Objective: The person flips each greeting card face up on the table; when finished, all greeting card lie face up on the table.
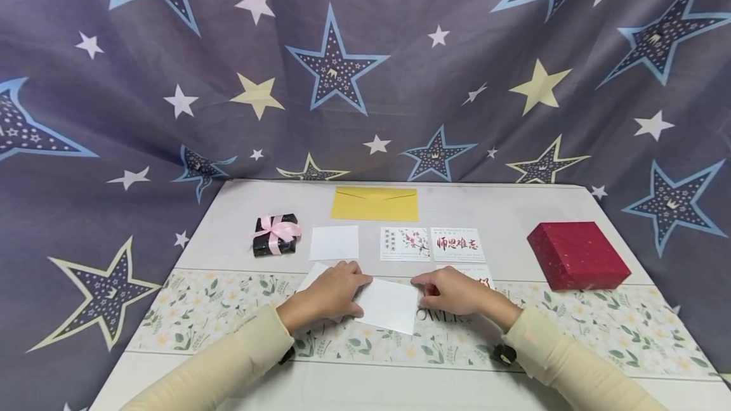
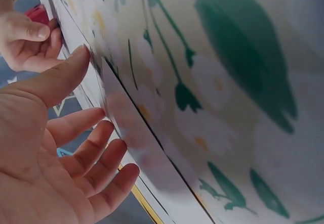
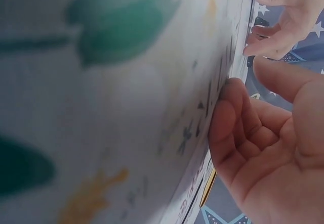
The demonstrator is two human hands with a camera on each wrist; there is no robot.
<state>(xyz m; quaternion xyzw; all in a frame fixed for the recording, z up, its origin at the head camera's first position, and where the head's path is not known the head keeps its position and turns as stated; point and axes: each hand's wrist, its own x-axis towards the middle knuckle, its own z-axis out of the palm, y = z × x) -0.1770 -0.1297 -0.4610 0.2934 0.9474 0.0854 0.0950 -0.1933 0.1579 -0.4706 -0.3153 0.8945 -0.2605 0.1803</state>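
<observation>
My left grip [image 1: 333, 289], fingers spread, touches the nearest white card [image 1: 389, 306] at ten o'clock; my right grip [image 1: 452, 290], thumb apart from loosely curled fingers, meets its two o'clock corner. Yellow envelope [image 1: 374, 205] at twelve.

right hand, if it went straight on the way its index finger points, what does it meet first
Probably the white card between the right hand and the left hand, at its far right corner; whether the fingertip already touches it is unclear.
</observation>
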